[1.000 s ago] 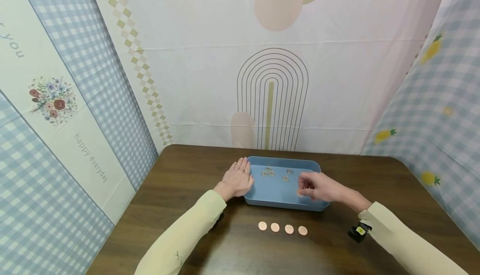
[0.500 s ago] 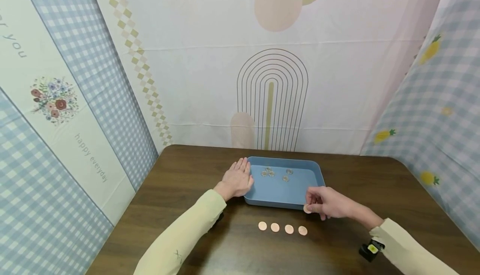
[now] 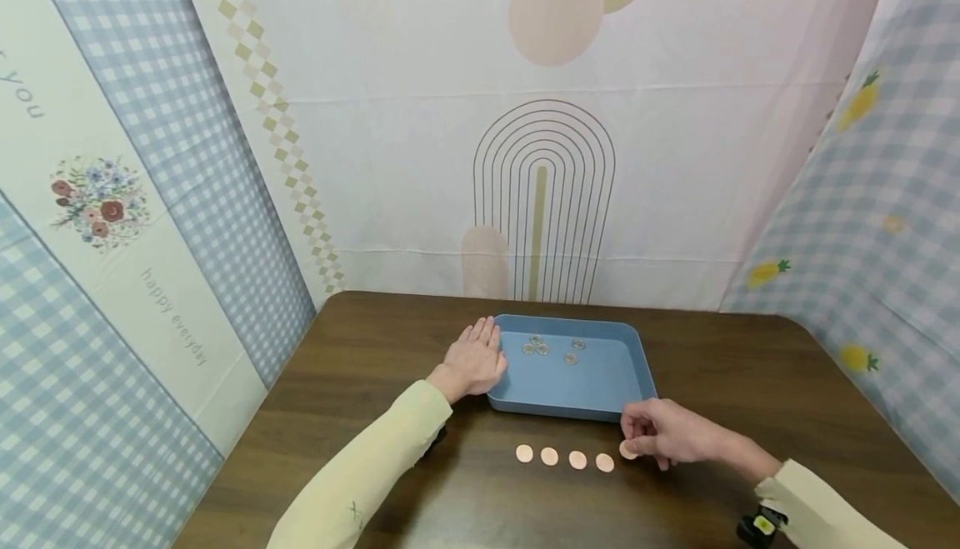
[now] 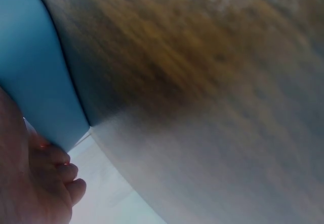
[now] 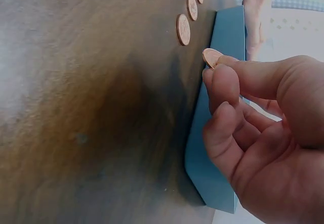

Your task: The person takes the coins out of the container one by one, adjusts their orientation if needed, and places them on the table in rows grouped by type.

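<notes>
A blue tray [image 3: 632,363] sits mid-table with several silver coins [image 3: 540,346] at its far end. In front of it lies a row of several copper coins [image 3: 564,457] on the wood. My right hand [image 3: 663,435] pinches another copper coin [image 3: 627,450] [image 5: 211,57] just above the table, at the right end of that row and near the tray's front right corner. My left hand [image 3: 474,360] lies flat with straight fingers against the tray's left wall [image 4: 30,77].
The dark wooden table [image 3: 750,382] is hemmed in by patterned cloth walls [image 3: 420,157] at the back and on both sides. A small black device [image 3: 757,527] lies near my right sleeve at the front edge.
My right hand has come out of the tray with a copper coin, moving toward me and down to the right end of the coin row. The left hand has stayed put.
</notes>
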